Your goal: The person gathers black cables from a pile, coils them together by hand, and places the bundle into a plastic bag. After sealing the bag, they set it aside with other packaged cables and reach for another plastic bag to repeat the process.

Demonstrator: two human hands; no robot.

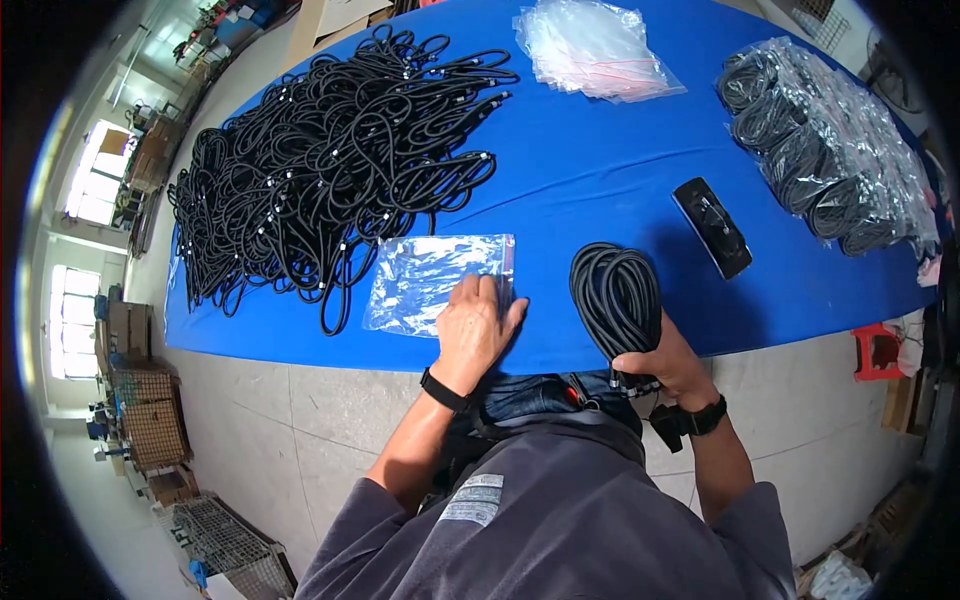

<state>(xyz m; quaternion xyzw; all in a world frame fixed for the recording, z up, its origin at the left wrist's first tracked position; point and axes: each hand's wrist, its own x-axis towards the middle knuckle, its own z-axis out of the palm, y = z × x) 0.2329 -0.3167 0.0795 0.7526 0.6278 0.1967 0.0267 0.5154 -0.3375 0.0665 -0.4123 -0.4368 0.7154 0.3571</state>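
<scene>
On the blue-covered table, my left hand (469, 328) rests on a clear resealable plastic bag (425, 285). Its fingers bend over the bag near the reddish strip, and the thumb stands apart to the right. My right hand (672, 362) is closed round the near end of a bundle of black looped cords (615, 295), which it holds at the table's front edge. Small light-coloured clips show at the bundle's near end. A large tangled pile of the same black cords (310, 170), with small silvery clips, lies behind and left of the bag.
A stack of clear plastic bags (590, 50) lies at the table's far side. Bagged cord bundles (830, 140) stand in rows at the far right. A black phone-like device (712, 228) lies right of the held bundle. A red stool (875, 352) stands beyond the table's right.
</scene>
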